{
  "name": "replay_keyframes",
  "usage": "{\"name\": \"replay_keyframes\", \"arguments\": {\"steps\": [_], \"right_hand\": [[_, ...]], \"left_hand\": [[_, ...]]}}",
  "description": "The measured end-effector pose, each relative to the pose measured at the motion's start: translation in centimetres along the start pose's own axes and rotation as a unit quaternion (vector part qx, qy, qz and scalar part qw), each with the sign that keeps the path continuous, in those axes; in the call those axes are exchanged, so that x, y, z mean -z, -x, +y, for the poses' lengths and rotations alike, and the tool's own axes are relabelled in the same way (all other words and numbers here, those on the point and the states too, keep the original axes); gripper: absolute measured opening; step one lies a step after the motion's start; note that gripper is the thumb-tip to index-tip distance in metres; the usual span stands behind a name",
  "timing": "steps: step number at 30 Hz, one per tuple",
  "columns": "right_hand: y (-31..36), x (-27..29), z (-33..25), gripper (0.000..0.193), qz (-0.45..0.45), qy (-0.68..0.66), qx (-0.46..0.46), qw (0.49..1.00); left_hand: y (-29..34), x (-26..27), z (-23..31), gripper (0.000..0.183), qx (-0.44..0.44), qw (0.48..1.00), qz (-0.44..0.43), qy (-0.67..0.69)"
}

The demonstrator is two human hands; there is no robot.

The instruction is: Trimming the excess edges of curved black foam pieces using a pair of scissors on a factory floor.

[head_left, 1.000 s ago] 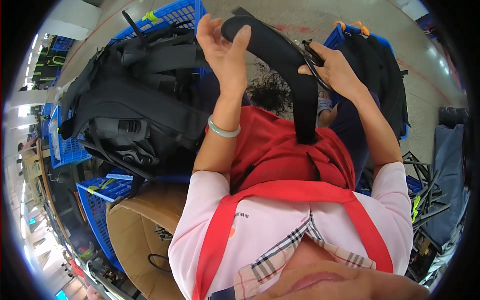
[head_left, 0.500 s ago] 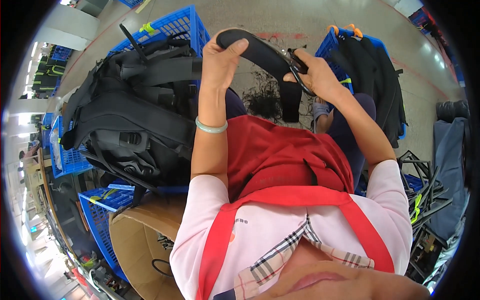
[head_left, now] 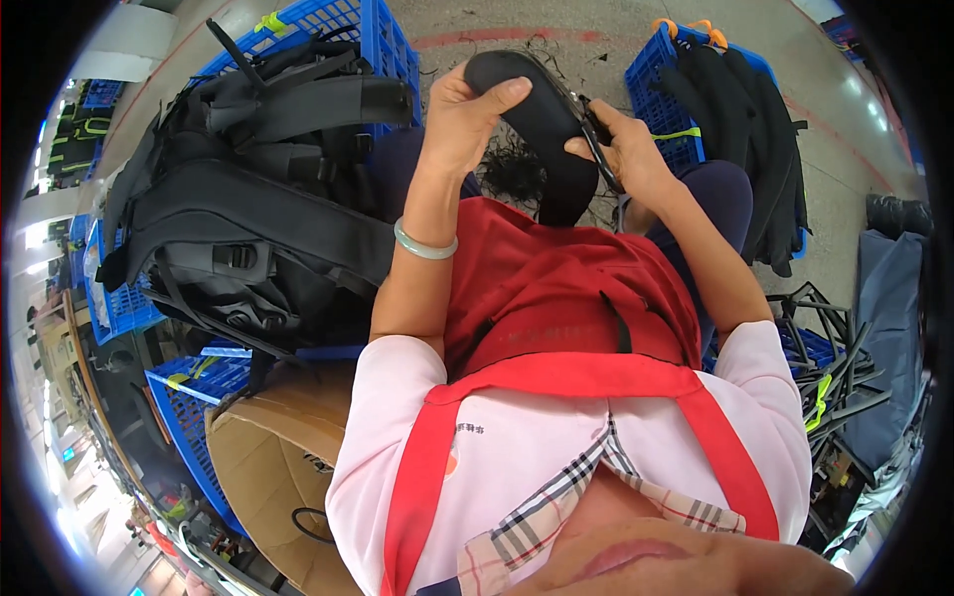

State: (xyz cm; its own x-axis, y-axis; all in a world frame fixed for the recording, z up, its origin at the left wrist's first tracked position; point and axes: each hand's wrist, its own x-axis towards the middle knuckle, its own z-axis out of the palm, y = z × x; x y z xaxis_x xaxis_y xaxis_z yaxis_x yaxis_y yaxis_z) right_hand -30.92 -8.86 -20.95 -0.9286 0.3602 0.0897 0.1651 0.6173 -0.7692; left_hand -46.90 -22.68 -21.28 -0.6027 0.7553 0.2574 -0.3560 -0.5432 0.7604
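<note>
The left hand (head_left: 462,124) is pinching the rounded end of one black padded strap (head_left: 542,114), while the right hand (head_left: 631,154) is grasping one dark scissors-like tool (head_left: 601,149) at its edge; the strap is hanging between them, beyond the red apron (head_left: 542,288). The pink shirt (head_left: 537,427) is bearing small dark printing (head_left: 469,430), the apron faint lettering (head_left: 552,334). Two blue crates (head_left: 397,60), one per side, are holding black pieces (head_left: 288,209).

Even daylight-like brightness covers the middle, with soft glare on the floor (head_left: 845,109) at upper right. The far left washes out to white. Fisheye curvature bends edges toward black corners.
</note>
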Motion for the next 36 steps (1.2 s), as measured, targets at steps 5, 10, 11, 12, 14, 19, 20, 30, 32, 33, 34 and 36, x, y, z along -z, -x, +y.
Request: {"name": "replay_keyframes", "arguments": {"steps": [5, 10, 11, 12, 14, 19, 20, 30, 32, 33, 34, 36], "right_hand": [[0.4, 1.0, 0.3, 0.045, 0.004, -0.030, 0.000, 1.000], [1.7, 3.5, 0.6, 0.051, -0.046, -0.006, -0.006, 0.999], [2.4, 4.1, 0.3, 0.054, -0.056, 0.007, -0.025, 0.998], [2.9, 4.8, 0.0, 0.057, -0.066, 0.020, -0.044, 0.997], [3.7, 5.8, 0.1, 0.062, -0.090, 0.042, -0.080, 0.992], [4.9, 7.7, -1.4, 0.064, -0.093, 0.099, -0.125, 0.983], [5.0, 7.9, -1.4, 0.063, -0.097, 0.121, -0.120, 0.981], [6.0, 7.4, -1.3, 0.059, -0.104, 0.104, -0.071, 0.987], [6.3, 6.4, -0.3, 0.060, -0.094, 0.091, -0.071, 0.989], [6.2, 5.9, -0.3, 0.060, -0.086, 0.073, -0.067, 0.991], [6.2, 5.5, -0.4, 0.060, -0.078, 0.055, -0.064, 0.993], [6.0, 5.0, -0.7, 0.059, -0.095, 0.035, -0.080, 0.992]], "left_hand": [[0.6, -1.3, -1.1, 0.014, 0.050, 0.998, -0.017, -0.029], [1.2, -2.1, -1.4, 0.015, 0.065, 0.998, 0.004, -0.006], [1.3, -2.0, -1.5, 0.016, 0.066, 0.998, -0.004, -0.008], [1.4, -2.0, -1.6, 0.016, 0.067, 0.998, -0.012, -0.010], [1.6, -2.2, -1.6, 0.019, 0.078, 0.997, -0.025, 0.001], [1.7, -3.0, -1.4, 0.023, 0.095, 0.993, -0.073, -0.009], [1.7, -3.0, -1.6, 0.023, 0.099, 0.992, -0.073, -0.006], [2.8, -3.6, -2.2, 0.018, 0.081, 0.994, -0.051, -0.059], [2.8, -3.7, -2.2, 0.016, 0.079, 0.994, -0.049, -0.050], [2.7, -3.8, -2.1, 0.015, 0.074, 0.995, -0.054, -0.034], [2.7, -3.8, -2.0, 0.014, 0.069, 0.996, -0.059, -0.018], [2.7, -3.6, -2.0, 0.013, 0.067, 0.996, -0.058, -0.012]]}}
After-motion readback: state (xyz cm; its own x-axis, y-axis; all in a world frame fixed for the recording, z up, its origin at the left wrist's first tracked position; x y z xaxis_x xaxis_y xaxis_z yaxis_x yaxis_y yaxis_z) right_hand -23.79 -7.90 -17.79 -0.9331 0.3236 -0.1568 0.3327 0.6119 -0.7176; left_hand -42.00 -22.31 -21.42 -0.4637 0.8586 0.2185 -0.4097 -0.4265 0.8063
